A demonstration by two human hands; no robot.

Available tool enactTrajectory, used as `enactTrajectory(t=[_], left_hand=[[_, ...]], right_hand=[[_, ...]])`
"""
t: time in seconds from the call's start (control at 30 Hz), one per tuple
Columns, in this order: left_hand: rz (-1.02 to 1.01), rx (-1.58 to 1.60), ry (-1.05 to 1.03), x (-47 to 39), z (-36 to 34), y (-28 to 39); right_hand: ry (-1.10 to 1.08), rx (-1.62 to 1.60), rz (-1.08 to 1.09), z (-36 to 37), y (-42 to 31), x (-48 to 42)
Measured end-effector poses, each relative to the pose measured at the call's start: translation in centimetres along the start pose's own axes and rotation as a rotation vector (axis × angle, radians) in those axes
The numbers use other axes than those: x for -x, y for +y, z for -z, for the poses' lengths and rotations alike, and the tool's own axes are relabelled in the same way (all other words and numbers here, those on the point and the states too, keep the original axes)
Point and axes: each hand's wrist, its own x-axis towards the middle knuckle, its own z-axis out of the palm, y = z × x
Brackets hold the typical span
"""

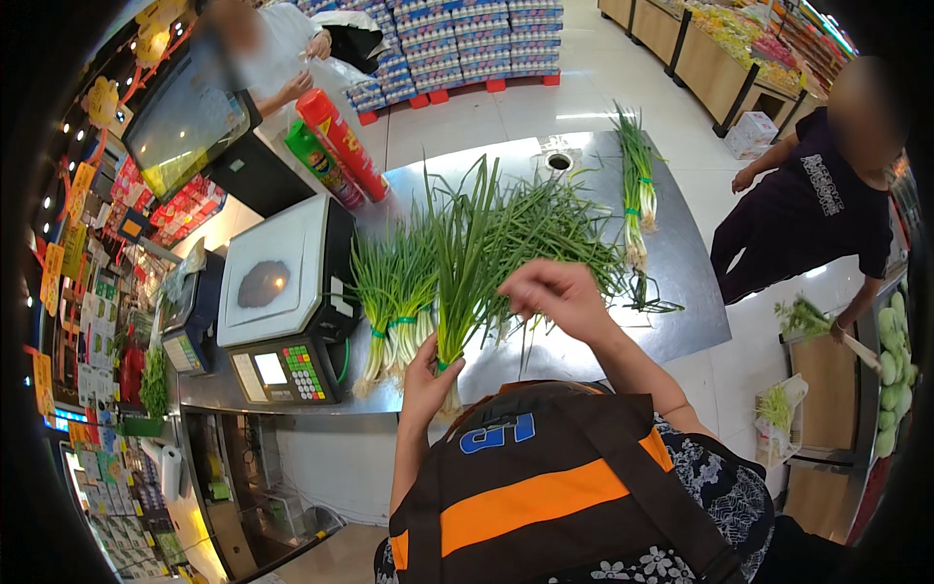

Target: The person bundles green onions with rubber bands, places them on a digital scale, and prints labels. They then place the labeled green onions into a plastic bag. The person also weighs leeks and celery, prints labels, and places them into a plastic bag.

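Note:
My left hand [430, 376] is closed around the white lower stalks of a bunch of green onions [461, 292], held upright with a green band near its base. My right hand [551, 292] is raised to the right of that bunch, over a loose heap of green onion leaves [562, 226]; its fingers are curled and blurred, and whether they pinch anything does not show. Several banded green onion bunches [398, 314] lie left of the held one on the metal table [678, 277]. More banded bunches [638, 190] lie at the table's far right.
A weighing scale [281, 292] stands at the table's left, with a red spray can [343, 142] and a green spray can [321, 164] behind it. The tabletop has a round hole [559, 162]. One person stands at upper left; another, at right, holds a leafy vegetable [824, 328].

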Motion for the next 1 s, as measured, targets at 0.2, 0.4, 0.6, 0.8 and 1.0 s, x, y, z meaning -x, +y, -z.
enactTrajectory(t=[0.2,0.4,0.6,0.8,1.0], left_hand=[[0.024,0.202,-0.083,-0.2,0.6,0.6],[0.162,0.387,-0.17,-1.8,1.2,1.0],[0.165,0.291,-0.08,-3.8,2.2,-1.8],[0.052,0.294,-0.056,-5.0,1.5,0.1],[-0.054,0.227,0.109,-5.8,2.2,-0.5]], right_hand=[[-0.022,0.294,-0.097,-3.7,5.1,-0.8],[0.089,0.308,-0.118,-3.6,6.0,-0.9],[0.261,0.41,0.126,-3.4,6.2,-0.4],[0.714,0.161,0.091,4.3,5.3,2.1],[1.559,0.898,0.301,22.9,2.8,8.4]])
